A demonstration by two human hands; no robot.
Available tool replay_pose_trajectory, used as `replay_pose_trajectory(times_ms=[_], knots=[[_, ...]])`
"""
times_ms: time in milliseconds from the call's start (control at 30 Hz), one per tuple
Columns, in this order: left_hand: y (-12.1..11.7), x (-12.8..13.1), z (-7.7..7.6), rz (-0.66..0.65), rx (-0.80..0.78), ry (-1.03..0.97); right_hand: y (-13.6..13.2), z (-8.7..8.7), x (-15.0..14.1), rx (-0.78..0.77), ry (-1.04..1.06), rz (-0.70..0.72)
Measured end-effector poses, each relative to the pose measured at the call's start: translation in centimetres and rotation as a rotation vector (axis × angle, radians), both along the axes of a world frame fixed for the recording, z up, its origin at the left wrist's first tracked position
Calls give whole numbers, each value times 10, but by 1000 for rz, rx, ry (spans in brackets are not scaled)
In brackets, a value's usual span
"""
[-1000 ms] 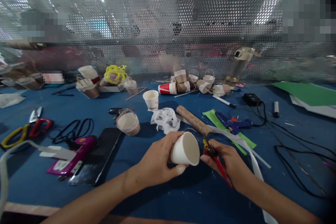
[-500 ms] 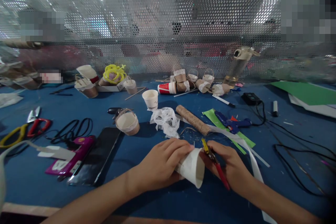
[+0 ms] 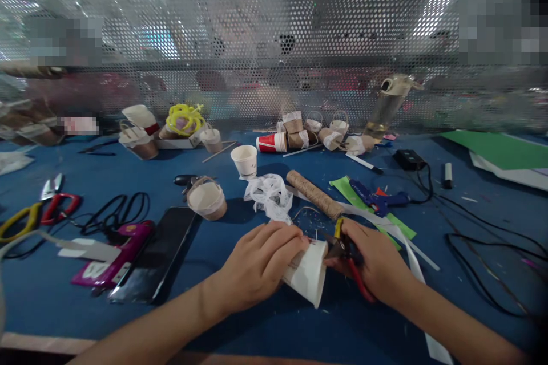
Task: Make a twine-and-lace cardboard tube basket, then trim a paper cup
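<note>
My left hand point(image 3: 268, 262) is wrapped around a white paper cup point(image 3: 306, 274), which lies tilted with its mouth toward the right. A pair of cutting pliers point(image 3: 340, 246) with red and yellow handles is in my right hand point(image 3: 377, 262). Their dark jaws are spread apart near the cup's upper rim, and my right fingertips are close to that rim. A thin white sliver stands up at the cup's upper edge. Just beyond my hands lie a twine-wrapped roll point(image 3: 314, 194) and crumpled white lace ribbon point(image 3: 269, 197).
On the left are a purple glue gun point(image 3: 115, 256), a black phone point(image 3: 156, 256) and scissors point(image 3: 51, 199). A small handled bucket point(image 3: 208, 199) and another paper cup point(image 3: 245, 161) stand ahead. A blue glue gun point(image 3: 379, 199) and its cable lie right. A perforated metal screen point(image 3: 257, 28) rises behind.
The pliers' jaws have opened wider and tilted toward the cup, and my right hand has shifted slightly up. The cup has turned a little, so less of its mouth shows.
</note>
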State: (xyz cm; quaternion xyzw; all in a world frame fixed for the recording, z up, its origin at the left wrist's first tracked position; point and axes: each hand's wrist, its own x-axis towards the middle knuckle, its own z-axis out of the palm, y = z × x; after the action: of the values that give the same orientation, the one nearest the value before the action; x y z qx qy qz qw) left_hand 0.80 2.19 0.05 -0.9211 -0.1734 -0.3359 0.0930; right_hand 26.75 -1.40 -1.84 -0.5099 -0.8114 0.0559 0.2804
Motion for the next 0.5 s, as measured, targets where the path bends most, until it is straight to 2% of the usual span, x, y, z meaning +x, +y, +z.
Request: replay_pose_trajectory(times_ms=[233, 500], knots=[[-2, 0, 8, -24, 121, -52, 2, 2, 6, 92, -113, 13], [-1, 0, 10, -22, 153, -55, 4, 2, 9, 163, -152, 32]])
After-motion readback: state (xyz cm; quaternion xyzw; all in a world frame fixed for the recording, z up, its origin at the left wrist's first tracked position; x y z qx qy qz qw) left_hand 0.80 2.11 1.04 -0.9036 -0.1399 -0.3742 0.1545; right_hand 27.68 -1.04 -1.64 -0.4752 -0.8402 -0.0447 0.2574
